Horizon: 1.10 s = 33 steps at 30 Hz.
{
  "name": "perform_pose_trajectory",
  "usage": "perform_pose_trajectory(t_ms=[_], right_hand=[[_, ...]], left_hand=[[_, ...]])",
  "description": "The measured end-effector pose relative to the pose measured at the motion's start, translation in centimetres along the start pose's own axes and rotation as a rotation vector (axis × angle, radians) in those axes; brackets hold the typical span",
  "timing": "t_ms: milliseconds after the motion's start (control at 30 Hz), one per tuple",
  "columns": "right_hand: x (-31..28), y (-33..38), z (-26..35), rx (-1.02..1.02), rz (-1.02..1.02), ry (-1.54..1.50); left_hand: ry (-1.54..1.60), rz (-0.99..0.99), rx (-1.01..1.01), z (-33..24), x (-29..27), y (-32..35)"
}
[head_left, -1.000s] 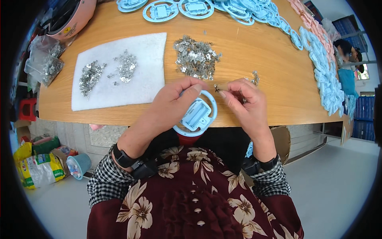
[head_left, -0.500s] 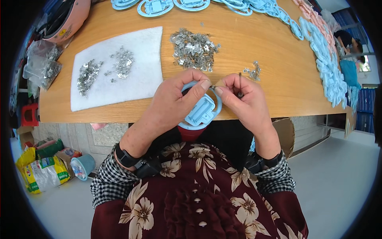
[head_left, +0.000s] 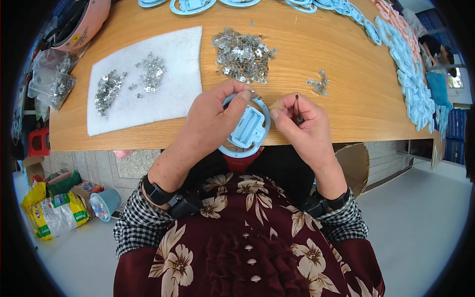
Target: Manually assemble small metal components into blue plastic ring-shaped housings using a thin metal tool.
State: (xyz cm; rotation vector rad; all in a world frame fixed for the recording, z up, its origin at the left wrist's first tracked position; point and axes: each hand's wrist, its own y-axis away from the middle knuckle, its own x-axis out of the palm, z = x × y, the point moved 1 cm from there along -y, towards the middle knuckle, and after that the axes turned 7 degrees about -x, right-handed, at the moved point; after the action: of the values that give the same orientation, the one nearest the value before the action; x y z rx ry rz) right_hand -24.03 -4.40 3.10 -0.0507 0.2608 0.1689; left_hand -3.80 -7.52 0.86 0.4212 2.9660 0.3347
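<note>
My left hand (head_left: 210, 116) grips a light blue plastic ring (head_left: 267, 122) by its upper left side, thumb on top. Inside the ring is a rectangular recessed housing (head_left: 248, 126). A small metal piece (head_left: 254, 93) shows at the ring's top, right beside my left thumb tip. Just right of the ring, my right hand (head_left: 308, 121) is closed, with thumb and forefinger pinched together. A thin dark rod-like tool (head_left: 297, 109) is held in its curled fingers and points up. Whether the pinch itself holds anything is too small to tell.
Beyond my hands lies a heap of small metal clips (head_left: 242, 54), with a smaller pile (head_left: 319, 83) to its right. More clips rest on a white pad (head_left: 173, 94) at left. Blue parts (head_left: 408, 84) line the table's right edge. A pink helmet (head_left: 91, 27) stands far left.
My right fingertips have drawn back from the ring's top and now sit apart from it. The metal piece beside my left thumb is now exposed. The left hand has shifted slightly left and away from me.
</note>
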Motion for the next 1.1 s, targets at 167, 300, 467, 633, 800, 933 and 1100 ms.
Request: perform_pose_trajectory(t_ms=[167,300,467,633,800,933,1100], right_hand=[[0.2,-1.1,-0.6,-0.093,-0.047,0.057],[0.2,-2.4,0.3,-0.095,0.026,0.156],[0.6,-2.4,-0.2,-0.035,0.042,0.052],[0.4,-2.2,-0.6,-0.032,0.047,0.119],[-0.4,-1.2,-1.3,-0.103,0.020,0.084],[0.3,-0.4,-0.7,-0.107,0.026,0.056],[0.7,-0.6,-0.7,-0.233,0.017,0.245]], left_hand=[[-0.031,0.038,-0.023,-0.4,0.0,0.1],[-0.064,0.029,0.019,-0.3,0.2,0.2],[-0.138,0.024,0.015,-0.8,0.2,0.2],[-0.151,0.023,0.010,-0.8,0.2,0.2],[-0.011,0.037,-0.048,0.1,0.0,-0.1],[0.006,0.042,-0.060,0.0,0.0,-0.2],[0.014,0.044,-0.097,-0.3,0.0,-0.2]])
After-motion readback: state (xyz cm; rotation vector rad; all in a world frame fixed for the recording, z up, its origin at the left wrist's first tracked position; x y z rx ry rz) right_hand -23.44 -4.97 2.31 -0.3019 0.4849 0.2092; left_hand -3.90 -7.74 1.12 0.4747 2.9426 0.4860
